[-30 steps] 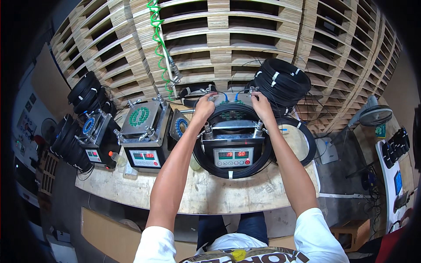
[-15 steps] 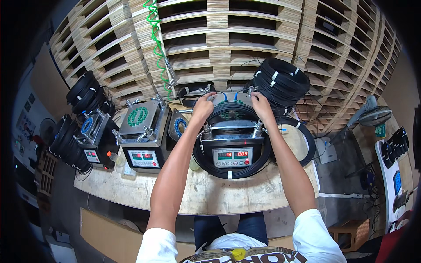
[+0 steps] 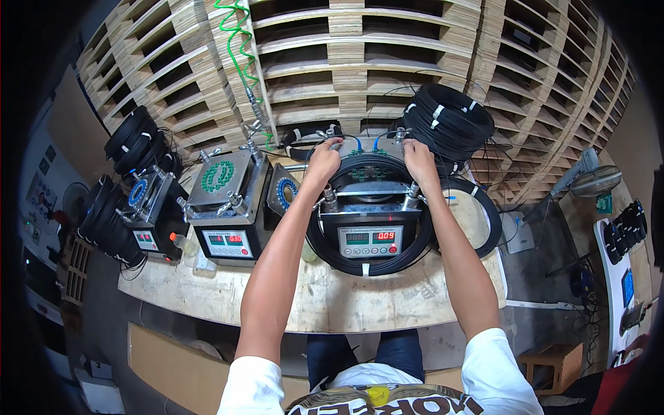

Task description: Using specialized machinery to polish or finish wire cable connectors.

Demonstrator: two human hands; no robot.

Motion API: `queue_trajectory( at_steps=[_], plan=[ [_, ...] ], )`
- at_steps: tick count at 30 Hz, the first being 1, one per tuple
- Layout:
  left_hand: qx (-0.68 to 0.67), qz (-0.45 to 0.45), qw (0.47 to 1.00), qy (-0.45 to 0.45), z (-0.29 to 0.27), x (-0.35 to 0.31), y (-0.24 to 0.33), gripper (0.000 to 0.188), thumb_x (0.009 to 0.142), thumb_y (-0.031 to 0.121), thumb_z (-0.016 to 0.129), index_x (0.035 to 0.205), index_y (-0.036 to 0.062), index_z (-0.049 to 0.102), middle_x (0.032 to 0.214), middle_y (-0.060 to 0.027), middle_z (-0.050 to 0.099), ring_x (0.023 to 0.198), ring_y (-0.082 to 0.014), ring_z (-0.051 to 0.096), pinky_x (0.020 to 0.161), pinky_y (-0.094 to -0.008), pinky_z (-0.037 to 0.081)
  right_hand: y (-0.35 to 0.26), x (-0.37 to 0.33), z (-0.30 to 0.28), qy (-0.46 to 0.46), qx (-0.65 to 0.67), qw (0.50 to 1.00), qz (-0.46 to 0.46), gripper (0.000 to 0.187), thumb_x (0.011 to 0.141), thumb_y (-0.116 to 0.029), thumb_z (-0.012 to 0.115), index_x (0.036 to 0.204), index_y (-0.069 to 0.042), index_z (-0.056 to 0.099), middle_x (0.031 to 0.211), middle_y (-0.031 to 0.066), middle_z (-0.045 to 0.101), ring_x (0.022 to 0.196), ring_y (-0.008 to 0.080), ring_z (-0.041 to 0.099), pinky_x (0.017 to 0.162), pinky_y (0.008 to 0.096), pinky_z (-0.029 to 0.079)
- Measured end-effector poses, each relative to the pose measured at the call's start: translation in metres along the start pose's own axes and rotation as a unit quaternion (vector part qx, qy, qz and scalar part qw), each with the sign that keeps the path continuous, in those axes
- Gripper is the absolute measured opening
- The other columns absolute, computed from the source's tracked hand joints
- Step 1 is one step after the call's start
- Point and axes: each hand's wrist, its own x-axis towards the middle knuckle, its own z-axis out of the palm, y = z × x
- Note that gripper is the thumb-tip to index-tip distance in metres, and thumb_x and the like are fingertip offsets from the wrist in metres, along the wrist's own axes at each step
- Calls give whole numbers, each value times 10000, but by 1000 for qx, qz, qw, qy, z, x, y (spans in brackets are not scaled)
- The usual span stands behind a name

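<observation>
In front of me stands a black bench polishing machine [image 3: 325,230] with a red digital display and a metal top plate fitted with green connector holders. A coil of black cable [image 3: 364,270] hangs around its front, and two blue connectors [image 3: 376,144] rise from the plate. My left hand [image 3: 324,164] is closed at the plate's far left corner, beside a metal clamp [image 3: 328,133]. At the far right corner my right hand [image 3: 420,164] is curled next to another clamp [image 3: 401,133]. What the fingertips of either hand grip is hidden.
A second polishing machine [image 3: 225,187] and a smaller one [image 3: 144,200] stand to the left. Black cable coils [image 3: 449,124] are stacked behind right; another coil [image 3: 491,232] lies on the wooden table [image 3: 346,304]. A green spiral hose [image 3: 238,52] hangs before wooden pallets [image 3: 346,45].
My right hand's fingers have shifted slightly right and lower beside the clamp; my left stays at its corner. The whole view has shifted a little. Digits on the displays have changed.
</observation>
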Motion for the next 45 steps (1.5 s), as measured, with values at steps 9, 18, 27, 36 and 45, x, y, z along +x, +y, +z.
queue_trajectory(
  at_steps=[9,18,27,36,45],
  plan=[
    [-18,-1,1000,10,-1,-3,0,611,745,-13,395,1303,78,626,1149,-238,671,1134,-317,620,995,-313,421,14,8,11,-3,92,994,-56,386,958,-227,491,1208,33,630,1107,228,685,1017,313,654,931,346,460],
    [-29,-30,999,-16,-6,-8,10,549,766,57,433,1279,59,628,1216,-263,641,1192,-379,592,1010,-372,430,-1,-2,1,-2,56,998,-11,389,959,-270,474,1212,-20,633,1165,267,656,1154,432,594,987,429,454],
    [-37,-25,999,13,-1,-9,10,564,762,-2,398,1267,62,642,1162,-241,662,1142,-314,613,997,-313,413,16,8,8,-9,83,996,-21,365,961,-241,494,1192,-2,646,1077,221,682,1030,330,629,921,375,468],
    [-67,-1,997,24,-6,-1,-11,506,724,-20,408,1160,29,659,1094,-188,667,1067,-254,610,965,-281,411,14,6,18,-12,99,994,-31,343,960,-213,508,1162,21,656,984,166,702,909,225,647,859,319,473],
    [-65,-47,997,-3,-5,-10,8,512,701,-26,407,1144,42,655,1050,-180,660,1036,-262,603,946,-285,414,11,3,4,-23,76,997,-11,405,957,-261,472,1227,-16,647,1183,260,655,1173,410,595,1012,400,446]
  ],
)
